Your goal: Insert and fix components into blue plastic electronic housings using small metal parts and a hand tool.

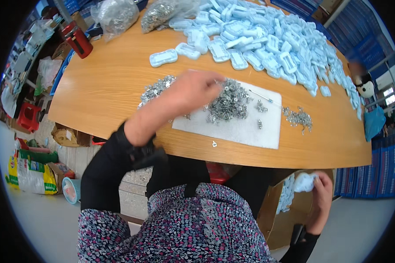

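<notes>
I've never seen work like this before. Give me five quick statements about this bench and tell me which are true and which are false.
1. The right hand holds a pale blue item. True.
2. The left hand is inside a cardboard box. False: the left hand, blurred, is above the table.
3. A heap of small metal parts sits on the white mat. True.
4. The big pile of pale blue pieces is on the floor. False: it is spread over the table's far side.
5. One metal part lies alone off the mat, near the table's front edge. True.
</notes>
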Available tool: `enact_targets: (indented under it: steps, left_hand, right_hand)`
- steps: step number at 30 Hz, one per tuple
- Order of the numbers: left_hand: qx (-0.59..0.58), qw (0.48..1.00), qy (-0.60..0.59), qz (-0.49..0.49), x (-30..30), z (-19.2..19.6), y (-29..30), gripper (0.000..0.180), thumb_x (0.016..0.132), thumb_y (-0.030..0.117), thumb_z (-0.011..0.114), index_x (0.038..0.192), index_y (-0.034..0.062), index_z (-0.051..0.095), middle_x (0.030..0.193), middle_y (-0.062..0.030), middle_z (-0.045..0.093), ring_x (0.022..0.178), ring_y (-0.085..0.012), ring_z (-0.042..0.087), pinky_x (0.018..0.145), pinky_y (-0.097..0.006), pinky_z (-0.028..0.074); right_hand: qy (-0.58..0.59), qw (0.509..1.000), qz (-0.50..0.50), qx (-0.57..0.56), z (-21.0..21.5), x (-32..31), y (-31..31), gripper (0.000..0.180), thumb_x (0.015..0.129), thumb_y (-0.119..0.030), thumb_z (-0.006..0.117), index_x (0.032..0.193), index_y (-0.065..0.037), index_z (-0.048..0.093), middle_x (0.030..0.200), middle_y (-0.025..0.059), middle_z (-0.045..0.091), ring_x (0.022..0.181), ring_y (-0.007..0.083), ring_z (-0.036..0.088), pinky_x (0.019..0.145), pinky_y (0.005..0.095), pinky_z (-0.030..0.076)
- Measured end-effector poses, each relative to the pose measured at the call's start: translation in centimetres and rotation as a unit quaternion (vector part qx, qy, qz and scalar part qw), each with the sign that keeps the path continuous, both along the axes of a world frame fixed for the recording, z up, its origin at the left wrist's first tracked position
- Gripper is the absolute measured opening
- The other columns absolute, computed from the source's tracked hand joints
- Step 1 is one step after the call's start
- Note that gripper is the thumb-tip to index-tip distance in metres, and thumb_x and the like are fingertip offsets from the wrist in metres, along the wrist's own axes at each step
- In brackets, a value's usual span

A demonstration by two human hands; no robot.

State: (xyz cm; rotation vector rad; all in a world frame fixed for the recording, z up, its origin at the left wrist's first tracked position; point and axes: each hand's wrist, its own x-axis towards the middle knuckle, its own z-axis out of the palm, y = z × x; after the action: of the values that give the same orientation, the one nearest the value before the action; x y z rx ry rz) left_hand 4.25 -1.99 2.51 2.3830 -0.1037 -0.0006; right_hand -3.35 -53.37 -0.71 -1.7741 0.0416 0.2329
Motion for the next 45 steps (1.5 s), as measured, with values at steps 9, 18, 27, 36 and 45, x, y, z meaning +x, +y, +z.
enact_targets:
  steps: [9,18,27,36,45]
  left_hand:
    - [0.248,0.957,-0.088,0.121,8.8,-7.9,16.2,0.063,0.079,0.023,0.072,0.137,0.0055,0.057,0.128,-0.0218,0.064,0.12,-0.0374,0.06,0.101,-0.043,0.048]
    - [0.191,0.97,-0.07,0.134,7.5,-3.5,14.2,0.065,0.083,0.023,0.068,0.143,0.0041,0.052,0.117,-0.0199,0.065,0.104,-0.0301,0.065,0.092,-0.039,0.052]
    - [-0.494,0.859,0.129,0.029,-2.3,-0.4,0.1,0.062,0.094,0.024,0.058,0.149,0.0009,0.041,0.105,-0.0112,0.064,0.084,-0.0177,0.066,0.075,-0.033,0.057]
    - [-0.613,0.771,0.151,0.084,-7.8,-3.7,-2.8,0.064,0.092,0.022,0.057,0.149,-0.0019,0.037,0.098,-0.012,0.064,0.083,-0.0185,0.064,0.071,-0.034,0.056]
    - [-0.641,0.748,0.104,0.138,-8.1,-5.8,-2.7,0.052,0.097,0.011,0.055,0.147,0.0034,0.044,0.1,-0.008,0.065,0.084,-0.0155,0.064,0.076,-0.032,0.055]
  right_hand:
    - [-0.104,0.912,-0.149,-0.368,-11.8,-5.2,-19.5,0.026,0.099,-0.014,0.062,0.119,0.004,0.063,0.105,0.0056,0.068,0.086,0.0111,0.062,0.075,0.025,0.049]
    - [-0.22,0.924,-0.016,-0.314,2.0,6.5,8.6,0.016,0.093,-0.007,0.067,0.106,0.003,0.069,0.094,0.0079,0.07,0.082,0.0136,0.062,0.077,0.0273,0.05]
    - [-0.245,0.891,0.177,-0.339,-0.5,14.9,18.5,0.013,0.091,-0.01,0.069,0.102,-0.003,0.07,0.086,0.0051,0.068,0.071,0.0135,0.058,0.066,0.0285,0.047]
    - [-0.23,0.894,0.242,-0.298,-0.4,12.5,21.8,0.013,0.087,-0.005,0.068,0.1,-0.003,0.069,0.085,0.0052,0.068,0.069,0.0143,0.059,0.065,0.0282,0.048]
    - [-0.333,0.827,0.369,-0.263,-1.1,6.7,27.2,0.011,0.082,-0.013,0.071,0.088,-0.008,0.063,0.081,0.0097,0.06,0.08,0.0343,0.06,0.07,0.0445,0.046]
